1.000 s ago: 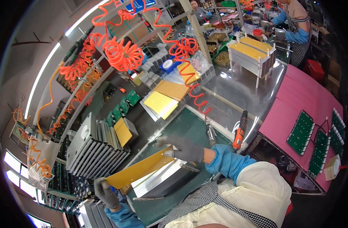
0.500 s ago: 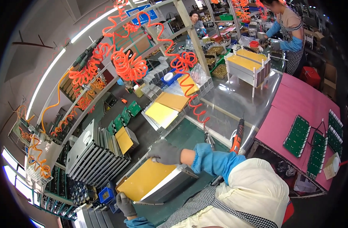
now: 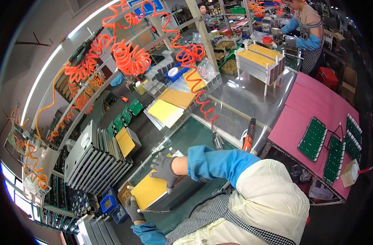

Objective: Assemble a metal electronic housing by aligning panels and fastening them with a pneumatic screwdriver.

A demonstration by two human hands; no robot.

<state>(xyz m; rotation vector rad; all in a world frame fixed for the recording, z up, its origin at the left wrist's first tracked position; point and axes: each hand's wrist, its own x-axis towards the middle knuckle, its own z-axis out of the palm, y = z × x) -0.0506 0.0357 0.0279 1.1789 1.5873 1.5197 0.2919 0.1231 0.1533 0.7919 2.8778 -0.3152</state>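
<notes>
A yellow insulating sheet (image 3: 147,192) lies on a grey metal casing (image 3: 176,197) on the green bench top in front of me. My grey-gloved right hand (image 3: 165,171) rests over the sheet's right part, its fingers spread. At the casing's left end, my gloved left hand (image 3: 134,209) has its fingers closed around the corner and sheet edge. The left fingertips are partly hidden. A brown strip (image 3: 123,194) shows beside the sheet's left end. Beyond my right forearm are a hanging air screwdriver (image 3: 217,139) and an orange-and-black power driver (image 3: 248,136).
Stacked metal panels (image 3: 97,157) stand at left, near blue bins (image 3: 109,203) of small parts. Yellow sheets (image 3: 166,113) lie farther back. Green circuit boards (image 3: 313,139) rest on a pink surface (image 3: 292,110) at right. Orange coiled hoses (image 3: 131,61) hang overhead. A co-worker (image 3: 306,28) stands far right.
My right hand has shifted from the casing's far edge onto the sheet, its fingers spreading. My left hand stays at the left corner. The whole view has shifted slightly.
</notes>
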